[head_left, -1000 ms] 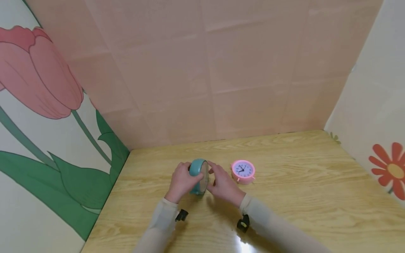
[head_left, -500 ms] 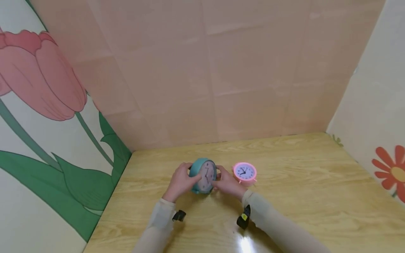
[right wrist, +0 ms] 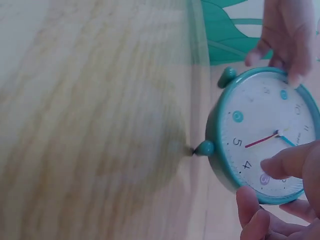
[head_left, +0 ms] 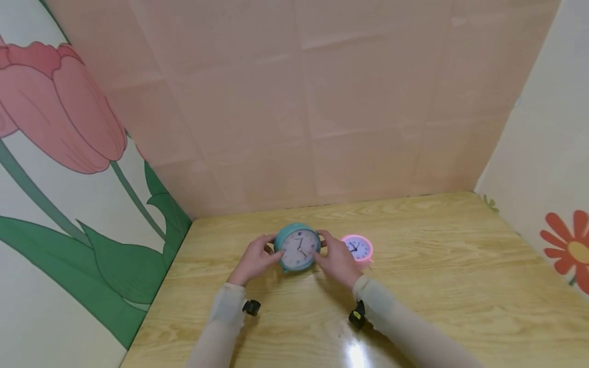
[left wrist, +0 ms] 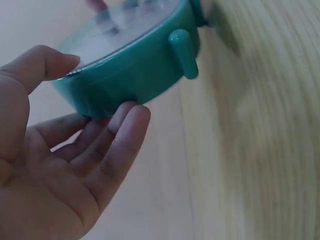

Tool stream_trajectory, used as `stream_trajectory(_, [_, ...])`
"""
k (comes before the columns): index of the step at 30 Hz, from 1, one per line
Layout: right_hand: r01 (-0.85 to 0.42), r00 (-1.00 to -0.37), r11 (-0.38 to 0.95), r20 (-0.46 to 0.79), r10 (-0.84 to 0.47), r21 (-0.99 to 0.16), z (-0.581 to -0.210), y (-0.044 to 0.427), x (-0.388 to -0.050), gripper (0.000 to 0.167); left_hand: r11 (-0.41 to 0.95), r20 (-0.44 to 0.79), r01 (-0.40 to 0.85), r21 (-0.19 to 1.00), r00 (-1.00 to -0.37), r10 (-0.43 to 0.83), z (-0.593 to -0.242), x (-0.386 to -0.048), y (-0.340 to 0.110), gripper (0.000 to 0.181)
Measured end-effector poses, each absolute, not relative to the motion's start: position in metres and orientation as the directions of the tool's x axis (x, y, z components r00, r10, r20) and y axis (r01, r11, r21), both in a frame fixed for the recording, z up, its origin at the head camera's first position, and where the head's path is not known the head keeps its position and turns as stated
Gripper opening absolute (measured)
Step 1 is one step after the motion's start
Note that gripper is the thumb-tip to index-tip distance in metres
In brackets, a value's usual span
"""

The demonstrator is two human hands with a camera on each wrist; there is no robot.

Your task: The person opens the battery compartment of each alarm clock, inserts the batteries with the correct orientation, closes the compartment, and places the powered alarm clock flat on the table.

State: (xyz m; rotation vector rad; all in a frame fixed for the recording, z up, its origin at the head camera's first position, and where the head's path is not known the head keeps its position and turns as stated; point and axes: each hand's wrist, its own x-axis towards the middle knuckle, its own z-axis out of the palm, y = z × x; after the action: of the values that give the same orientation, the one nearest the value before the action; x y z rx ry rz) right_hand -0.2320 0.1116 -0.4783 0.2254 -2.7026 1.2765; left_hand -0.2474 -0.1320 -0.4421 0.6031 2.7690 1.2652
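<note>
A round teal alarm clock (head_left: 300, 249) is held between both hands over the table, its pale dial turned toward me and leaning back. My left hand (head_left: 254, 259) pinches its left rim; the left wrist view shows the thumb on the front edge and fingers (left wrist: 131, 125) against the casing. On the opposite rim my right hand (head_left: 338, 259) grips with the thumb over the dial, near the 3 in the right wrist view. Two stubby feet (right wrist: 205, 148) stick out below. Whether they touch the table cannot be told. A smaller pink alarm clock (head_left: 361, 249) lies face up, partly behind my right hand.
The wooden table (head_left: 442, 266) meets a peach sheet-covered wall (head_left: 257, 128) at the back. A tulip-painted wall (head_left: 106, 214) borders the left, and a white wall (head_left: 543, 153) with a red flower the right. Black wrist cameras (head_left: 357, 315) hang beneath both sleeves.
The teal clock has turned from nearly edge-on to face me, and now sits slightly higher in view. The left hand shifted a little left; the right hand now partly covers the pink clock.
</note>
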Motion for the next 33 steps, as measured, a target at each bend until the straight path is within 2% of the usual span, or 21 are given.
stream_trajectory(7, [-0.237,-0.968,0.636,0.232,-0.093,-0.734,-0.474,0.115,-0.231,0.059,0.557,0.140,0.335,0.760,-0.921,0.364,-0.455,-0.255,-0.138,0.052])
stream_trajectory(14, [-0.257,-0.963,0.640,0.244,-0.110,-0.724,-0.470,0.114,-0.229,0.057,0.593,0.134,0.312,0.742,-0.936,0.326,-0.464,-0.261,-0.138,0.055])
stream_trajectory(23, [-0.267,-0.962,0.646,0.238,-0.134,-0.715,-0.465,0.116,-0.229,0.059,0.612,0.137,0.307,0.729,-0.941,0.309,-0.459,-0.264,-0.134,0.055])
stream_trajectory(30, [-0.288,-0.957,0.642,0.187,-0.223,-0.710,-0.459,0.122,-0.229,0.066,0.633,0.139,0.285,0.720,-0.952,0.271,-0.461,-0.265,-0.132,0.057])
stream_trajectory(33, [-0.262,-0.965,0.701,0.159,-0.210,-0.663,-0.454,0.131,-0.227,0.063,0.642,0.125,0.268,0.718,-0.958,0.259,-0.462,-0.262,-0.132,0.061])
